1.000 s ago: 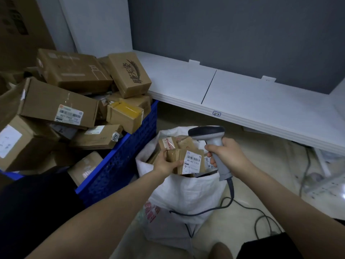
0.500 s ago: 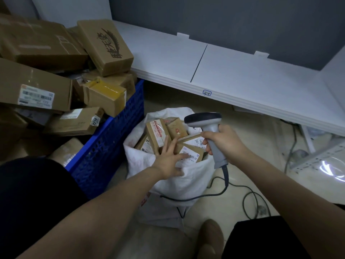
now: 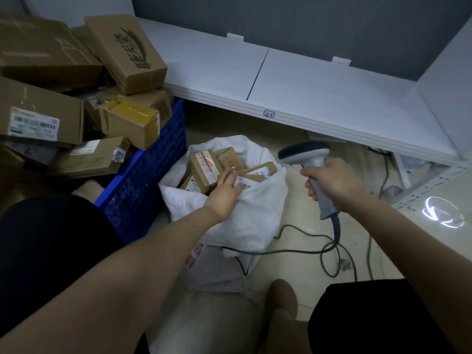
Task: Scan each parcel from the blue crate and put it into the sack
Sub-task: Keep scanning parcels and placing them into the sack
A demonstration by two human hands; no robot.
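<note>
Where the small labelled parcel [image 3: 251, 180] lay at the top of the white sack [image 3: 255, 215], among other brown parcels, my left hand [image 3: 224, 194] rested on it with fingers straight and loosely spread, gripping nothing. The sack stood open on the floor, just beside the blue crate [image 3: 153, 175]. To the right of the sack and clear of it, my right hand [image 3: 334, 183] was wrapped round the handle of the grey scanner [image 3: 304, 152], whose head pointed left toward the sack's mouth; its cable [image 3: 337, 233] trailed across the floor. The crate was heaped with cardboard boxes, with a box taped in yellow [image 3: 132, 123] near its corner. A white shelf [image 3: 319, 98] ran behind, low along the grey wall
</note>
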